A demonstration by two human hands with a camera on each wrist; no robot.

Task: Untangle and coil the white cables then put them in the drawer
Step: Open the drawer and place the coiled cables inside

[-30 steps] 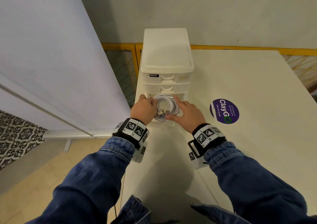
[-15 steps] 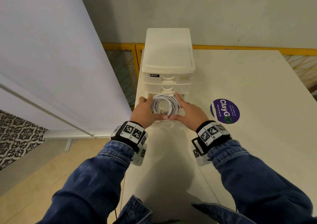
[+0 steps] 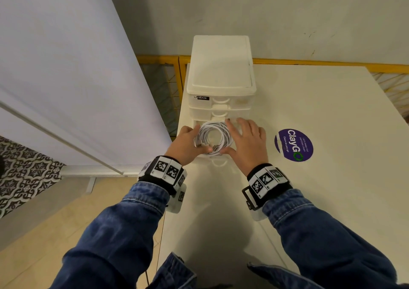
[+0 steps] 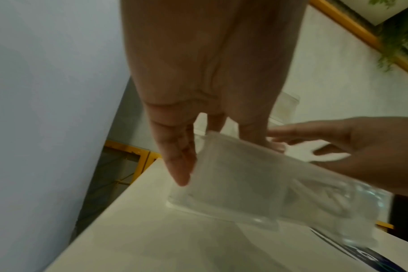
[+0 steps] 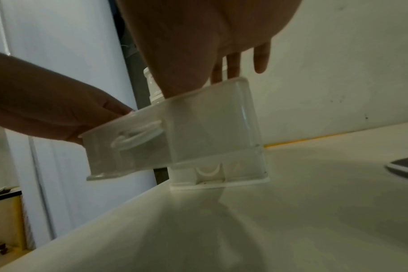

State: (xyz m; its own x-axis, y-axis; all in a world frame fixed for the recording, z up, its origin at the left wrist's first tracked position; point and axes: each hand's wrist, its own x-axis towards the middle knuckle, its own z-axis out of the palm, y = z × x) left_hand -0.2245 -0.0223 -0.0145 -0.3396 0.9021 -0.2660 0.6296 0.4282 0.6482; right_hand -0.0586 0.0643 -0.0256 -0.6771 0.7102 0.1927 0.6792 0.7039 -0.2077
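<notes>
The coiled white cables (image 3: 213, 138) lie as one round bundle inside the pulled-out drawer (image 3: 218, 157), the lowest visible one of the small white drawer unit (image 3: 221, 72), with their connector ends showing at the near side of the coil. In the right wrist view the loops show faintly through the translucent drawer wall (image 5: 198, 128), so the coil sits down in the tray rather than above it. The left hand (image 3: 188, 144) rests at the coil's left edge, its fingers fairly straight along the drawer's left wall and its thumb near the connectors; whether it is pinching a strand I cannot tell. The right hand (image 3: 245, 141) is spread flat, fingers splayed over the coil's right side and reaching toward the unit's front. This looks like the last step, settling the coil into the drawer. The next move likely calls for lifting both hands clear without dragging a loop out, tucking any strand that rides over the rim, then pushing the drawer into the unit. The purple ClayGo sticker (image 3: 294, 145) lies on the table (image 3: 332, 200) to the right of the drawer.
</notes>
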